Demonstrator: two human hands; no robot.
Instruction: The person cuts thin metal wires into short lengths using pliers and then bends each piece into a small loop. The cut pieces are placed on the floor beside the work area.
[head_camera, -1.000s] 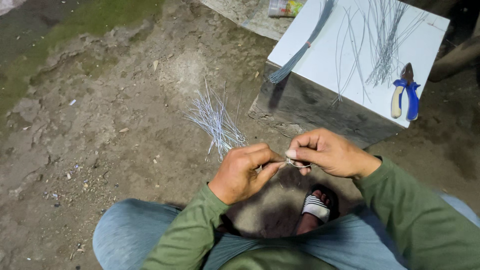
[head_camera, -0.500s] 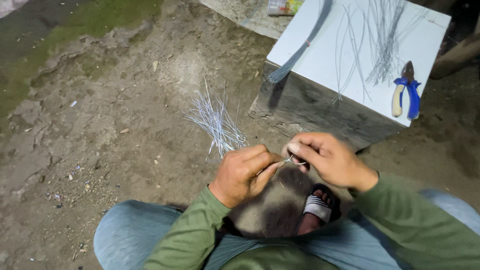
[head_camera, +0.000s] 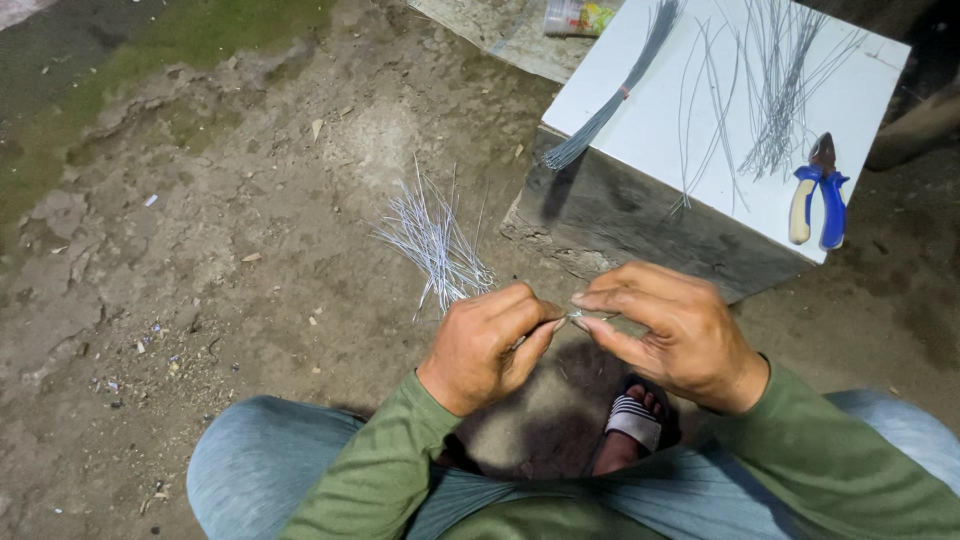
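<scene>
The left hand (head_camera: 487, 345) and right hand (head_camera: 668, 335) each pinched one end of a thin wire (head_camera: 572, 317) above the lap. It looked light and bendy, best held near its ends. More wires (head_camera: 437, 245) lay on the ground; pliers (head_camera: 818, 192) sat on the bench (head_camera: 640, 120).

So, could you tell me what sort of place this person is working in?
Probably an informal outdoor work spot. The ground is bare dirt with a mossy patch, a white board on a rough block serves as a bench with loose wires and pliers, and more cut wires lie on the dirt.
</scene>
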